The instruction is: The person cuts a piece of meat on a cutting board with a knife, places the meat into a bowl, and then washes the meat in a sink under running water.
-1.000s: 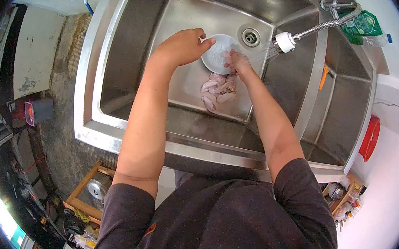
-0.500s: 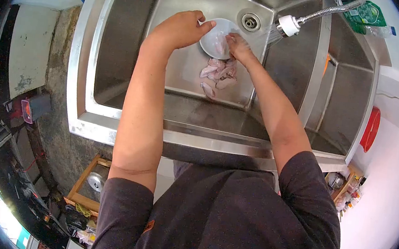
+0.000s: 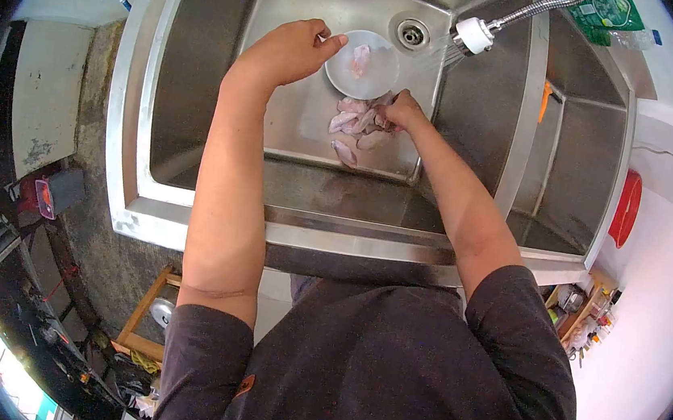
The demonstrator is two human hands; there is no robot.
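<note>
My right hand [image 3: 402, 111] reaches into a pile of raw chicken pieces [image 3: 348, 120] on the sink floor. Its fingers are closed around a piece at the pile's right side, partly hidden by the hand. A white bowl [image 3: 379, 75] stands just beyond the pile, with one pale chicken piece [image 3: 360, 61] inside. At the bowl's left rim is my left hand [image 3: 293, 50], holding nothing, thumb and forefinger apart; its other fingers are mostly hidden. Water sprays from a white faucet head [image 3: 474, 36] on a flexible metal hose, toward the bowl's right side.
The steel sink [image 3: 288, 120] has raised walls and a wide front rim. Its drain [image 3: 413, 33] lies behind the bowl. A second basin [image 3: 578, 144] is on the right, with a green packet [image 3: 607, 11] and a clear bottle [image 3: 638, 39] behind it.
My right hand has moved from inside the bowl down to the chicken pile, leaving a piece in the bowl. My left hand remains by the rim. The view has shifted slightly.
</note>
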